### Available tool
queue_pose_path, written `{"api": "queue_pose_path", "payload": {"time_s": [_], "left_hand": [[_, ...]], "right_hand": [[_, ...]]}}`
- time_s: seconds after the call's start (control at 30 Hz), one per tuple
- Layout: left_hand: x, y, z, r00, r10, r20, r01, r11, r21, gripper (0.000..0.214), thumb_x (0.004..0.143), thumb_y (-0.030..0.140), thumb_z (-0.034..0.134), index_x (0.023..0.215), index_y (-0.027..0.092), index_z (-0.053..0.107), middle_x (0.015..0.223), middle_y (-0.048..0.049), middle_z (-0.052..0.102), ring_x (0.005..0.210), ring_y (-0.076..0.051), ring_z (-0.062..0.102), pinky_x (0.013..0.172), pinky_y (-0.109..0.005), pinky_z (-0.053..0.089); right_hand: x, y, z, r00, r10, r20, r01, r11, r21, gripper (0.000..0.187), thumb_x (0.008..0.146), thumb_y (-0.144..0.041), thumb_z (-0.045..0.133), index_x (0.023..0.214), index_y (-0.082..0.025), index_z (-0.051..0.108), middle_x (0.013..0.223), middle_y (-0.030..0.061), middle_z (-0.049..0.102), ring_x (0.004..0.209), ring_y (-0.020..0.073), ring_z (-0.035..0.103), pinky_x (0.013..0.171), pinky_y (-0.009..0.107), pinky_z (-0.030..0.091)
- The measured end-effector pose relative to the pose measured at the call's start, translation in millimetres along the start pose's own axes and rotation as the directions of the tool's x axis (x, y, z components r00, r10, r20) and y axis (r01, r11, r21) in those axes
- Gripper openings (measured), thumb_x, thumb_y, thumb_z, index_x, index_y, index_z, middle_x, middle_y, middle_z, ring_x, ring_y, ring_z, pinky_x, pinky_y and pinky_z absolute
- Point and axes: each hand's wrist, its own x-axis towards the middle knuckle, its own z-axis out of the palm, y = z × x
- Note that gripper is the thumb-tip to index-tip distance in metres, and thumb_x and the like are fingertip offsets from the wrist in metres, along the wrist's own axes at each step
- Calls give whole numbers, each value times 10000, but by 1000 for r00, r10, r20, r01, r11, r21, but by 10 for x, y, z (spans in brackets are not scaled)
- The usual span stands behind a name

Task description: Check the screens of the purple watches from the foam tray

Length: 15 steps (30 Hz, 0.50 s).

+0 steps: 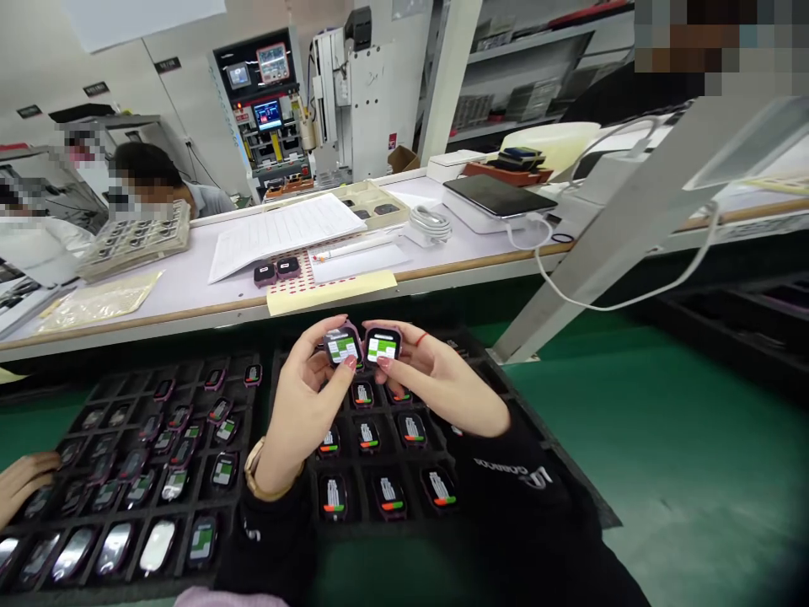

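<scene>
My left hand (309, 388) is closed on a smartwatch body (341, 344) with a pinkish-purple case and a lit green and white screen. A second smartwatch (383, 344) of the same kind is gripped in my right hand (436, 375), its thumb on the screen's lower edge. The two watches are side by side, screens towards me. Below them is a black compartment tray (354, 464) of watches showing text with a red and green bar, such as this watch (368, 433). My forearms cover part of that tray.
Left is another black tray (136, 413) full of watches, with another person's hand (29, 480) at its edge. Behind runs a bench holding papers (278, 236), two watches (276, 271), a coiled white cable (430, 223) and a dark-topped device (499, 198). A slanting post (607, 219) stands right.
</scene>
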Motion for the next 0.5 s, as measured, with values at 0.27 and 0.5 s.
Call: {"api": "queue_pose_path", "payload": {"time_s": [0.27, 0.5], "left_hand": [[-47, 59, 64, 1000, -15, -20, 16, 998, 63, 254, 1018, 284, 547, 1230, 310, 685, 943, 1, 683, 670, -51, 558, 583, -134, 451], [-53, 85, 110, 998, 29, 49, -30, 999, 25, 347, 942, 168, 629, 1268, 281, 656, 1215, -25, 692, 807, -81, 640, 668, -153, 525]], "right_hand": [[-4, 52, -78, 995, 42, -88, -38, 998, 46, 568, 880, -573, 647, 1260, -156, 590, 876, 55, 646, 648, 142, 577, 479, 237, 405], [-53, -61, -80, 999, -17, -35, 18, 999, 41, 542, 794, -405, 735, 1223, -125, 555, 769, 8, 608, 568, 104, 491, 509, 234, 422]]}}
